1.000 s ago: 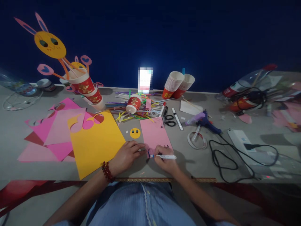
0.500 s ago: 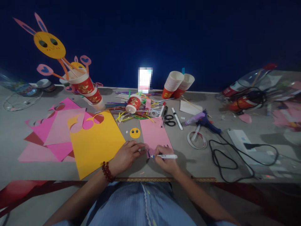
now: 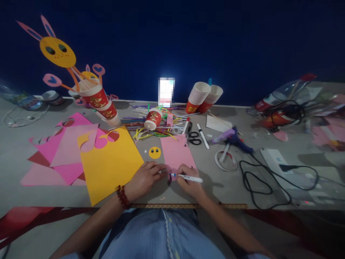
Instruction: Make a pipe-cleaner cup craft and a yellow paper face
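My right hand [image 3: 188, 181] grips a white marker [image 3: 190, 177] with its blue tip touching a small pink paper piece [image 3: 169, 170] near the table's front edge. My left hand [image 3: 145, 178], with a red bead bracelet on the wrist, has its fingers curled and pinches that small piece against the table. A pink paper sheet [image 3: 176, 153] lies just behind both hands. A small yellow round face with two eyes [image 3: 154, 152] rests to the left of the sheet. The part of the small piece under my fingers is hidden.
A large yellow sheet [image 3: 110, 162] and pink sheets [image 3: 61, 151] lie left. Behind are straws [image 3: 151, 127], a tipped red cup [image 3: 153, 118], cup stacks [image 3: 205, 95], scissors [image 3: 194, 138], markers [image 3: 202, 135]. A glue gun [image 3: 233, 138], tape ring [image 3: 225, 160] and black cable [image 3: 258, 180] lie right.
The marker has tilted a little and its tip has shifted slightly up and left on the small pink piece. My left hand has stayed in place.
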Demonstrator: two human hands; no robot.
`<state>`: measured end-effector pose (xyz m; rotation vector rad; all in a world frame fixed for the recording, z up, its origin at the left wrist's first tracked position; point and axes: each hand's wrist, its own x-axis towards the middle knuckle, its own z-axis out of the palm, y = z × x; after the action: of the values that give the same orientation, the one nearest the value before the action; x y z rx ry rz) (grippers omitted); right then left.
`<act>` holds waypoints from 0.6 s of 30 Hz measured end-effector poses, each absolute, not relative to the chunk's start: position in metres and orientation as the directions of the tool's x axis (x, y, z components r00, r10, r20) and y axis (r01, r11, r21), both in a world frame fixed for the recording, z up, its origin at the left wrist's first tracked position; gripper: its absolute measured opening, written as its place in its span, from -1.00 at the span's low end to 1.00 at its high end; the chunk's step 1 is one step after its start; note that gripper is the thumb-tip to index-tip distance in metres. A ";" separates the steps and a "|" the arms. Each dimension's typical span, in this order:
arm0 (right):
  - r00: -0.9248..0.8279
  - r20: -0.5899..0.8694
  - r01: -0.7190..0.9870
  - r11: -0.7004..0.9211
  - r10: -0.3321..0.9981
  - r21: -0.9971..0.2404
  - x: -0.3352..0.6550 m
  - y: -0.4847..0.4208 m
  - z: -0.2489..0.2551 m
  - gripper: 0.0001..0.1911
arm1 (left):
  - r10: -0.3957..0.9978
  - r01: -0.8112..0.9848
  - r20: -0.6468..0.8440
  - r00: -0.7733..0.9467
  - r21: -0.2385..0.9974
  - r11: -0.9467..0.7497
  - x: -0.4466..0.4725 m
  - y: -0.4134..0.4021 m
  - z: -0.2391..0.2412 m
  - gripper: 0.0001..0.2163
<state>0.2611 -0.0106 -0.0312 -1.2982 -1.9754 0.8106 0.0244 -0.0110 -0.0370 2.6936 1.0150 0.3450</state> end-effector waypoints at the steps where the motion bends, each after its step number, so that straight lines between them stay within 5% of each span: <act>1: -0.315 0.177 0.546 0.331 0.932 -0.770 0.261 -0.010 -0.031 -0.88 | 0.670 0.612 0.136 0.730 0.306 -0.729 0.024 -0.011 -0.037 -0.70; 18: -0.323 0.162 0.559 0.326 0.932 -0.763 0.260 -0.010 -0.032 -0.87 | 0.668 0.608 0.147 0.730 0.307 -0.732 0.024 -0.011 -0.037 -0.70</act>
<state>0.2603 -0.0097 -0.0317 -1.3075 -1.9947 0.8054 0.0244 -0.0111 -0.0369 2.6952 1.0109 0.3638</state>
